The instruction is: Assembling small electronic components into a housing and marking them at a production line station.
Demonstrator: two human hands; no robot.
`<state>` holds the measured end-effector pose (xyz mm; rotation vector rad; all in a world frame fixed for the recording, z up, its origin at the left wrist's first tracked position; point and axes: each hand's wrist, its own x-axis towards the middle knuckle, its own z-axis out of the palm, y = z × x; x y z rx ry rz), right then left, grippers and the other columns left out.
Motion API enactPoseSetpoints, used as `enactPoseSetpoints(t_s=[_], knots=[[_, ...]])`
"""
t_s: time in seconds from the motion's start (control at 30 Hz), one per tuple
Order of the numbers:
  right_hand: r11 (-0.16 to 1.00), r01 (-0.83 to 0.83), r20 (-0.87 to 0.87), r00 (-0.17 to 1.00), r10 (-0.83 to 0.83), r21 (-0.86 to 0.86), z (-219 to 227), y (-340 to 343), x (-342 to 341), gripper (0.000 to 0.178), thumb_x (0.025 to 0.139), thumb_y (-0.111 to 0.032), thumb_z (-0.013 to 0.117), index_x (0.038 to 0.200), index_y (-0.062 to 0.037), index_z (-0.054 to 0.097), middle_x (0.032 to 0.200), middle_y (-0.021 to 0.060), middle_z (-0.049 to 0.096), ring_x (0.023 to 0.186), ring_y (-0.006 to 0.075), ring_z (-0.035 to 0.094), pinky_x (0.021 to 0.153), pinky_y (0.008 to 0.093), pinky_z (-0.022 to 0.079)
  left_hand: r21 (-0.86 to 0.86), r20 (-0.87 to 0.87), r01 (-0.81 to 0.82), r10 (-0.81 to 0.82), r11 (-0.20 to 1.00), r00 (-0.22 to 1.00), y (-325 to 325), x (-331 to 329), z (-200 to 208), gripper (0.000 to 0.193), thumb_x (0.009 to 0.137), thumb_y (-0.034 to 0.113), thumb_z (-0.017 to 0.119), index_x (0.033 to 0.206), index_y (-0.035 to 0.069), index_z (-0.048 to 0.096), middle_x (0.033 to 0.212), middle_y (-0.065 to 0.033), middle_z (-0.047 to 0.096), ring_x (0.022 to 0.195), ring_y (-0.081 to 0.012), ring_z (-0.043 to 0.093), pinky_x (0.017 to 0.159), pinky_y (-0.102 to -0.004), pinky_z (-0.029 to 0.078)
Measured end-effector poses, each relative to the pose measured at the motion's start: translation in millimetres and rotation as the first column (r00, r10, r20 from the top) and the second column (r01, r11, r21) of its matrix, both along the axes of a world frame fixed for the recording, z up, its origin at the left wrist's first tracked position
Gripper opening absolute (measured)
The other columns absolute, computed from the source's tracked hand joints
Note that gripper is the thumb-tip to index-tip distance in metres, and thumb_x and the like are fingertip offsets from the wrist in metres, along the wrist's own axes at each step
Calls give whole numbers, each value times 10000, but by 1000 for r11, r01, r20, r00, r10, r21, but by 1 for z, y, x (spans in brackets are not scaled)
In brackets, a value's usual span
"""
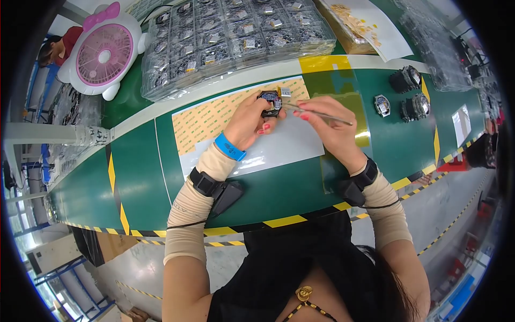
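My left hand (248, 123) grips a black watch case (272, 111) whose inside, with small electronic parts, faces up. A small silvery battery (285, 92) with a yellow end sits at the case's upper right edge. In my right hand (337, 131) a pair of slim metal tweezers (328, 116) is pinched, its tips reaching to the right side of the case; whether they grip anything is too small to tell. Below both hands lies a sheet of beige adhesive pieces (201, 121), partly under a white sheet (292, 140).
Stacked clear trays (236, 56) of watch parts stand behind. Toward the right are a single watch case (382, 105) and two stacks of black cases (405, 80). A pink and white fan (105, 56) stands far left. Yellow-black tape (286, 220) marks the bench's front edge.
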<state>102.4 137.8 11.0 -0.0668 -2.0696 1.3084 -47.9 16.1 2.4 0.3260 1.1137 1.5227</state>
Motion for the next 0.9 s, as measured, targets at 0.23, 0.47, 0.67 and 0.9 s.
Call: enactPoseSetpoints(t_s=[0.23,0.47,0.67,0.9], knots=[[996,-32,59,998,36,-78,-4,-3,-2,163,715,54,618,876,24,625,868,115,632,786,185,582,689,267,461,37,17,56,-56,998,998,-2,-1,-1,276,874,133,310,1101,6,401,780,-128,539,484,-108,376,411,-224,302],[999,-51,45,998,51,-6,-4,0,-2,146,743,39,609,888,27,623,854,113,620,776,165,601,678,245,479,58,60,74,-77,996,995,0,4,-1,348,910,228,222,1132,21,392,792,-123,528,469,-114,351,400,-228,275],[828,0,125,989,84,-561,-2,6,-5,146,794,1,567,928,49,602,867,134,621,743,191,615,677,267,498,46,24,143,-145,989,989,0,2,5,352,918,243,220,1131,24,393,779,-127,521,458,-117,344,396,-230,276],[485,-49,5,994,109,-873,-5,16,-7,208,841,-55,525,1022,47,542,922,139,597,748,202,620,715,281,512,134,104,164,-179,977,978,-1,-1,-6,360,919,244,240,1151,28,410,836,-151,556,506,-129,380,431,-226,305]])
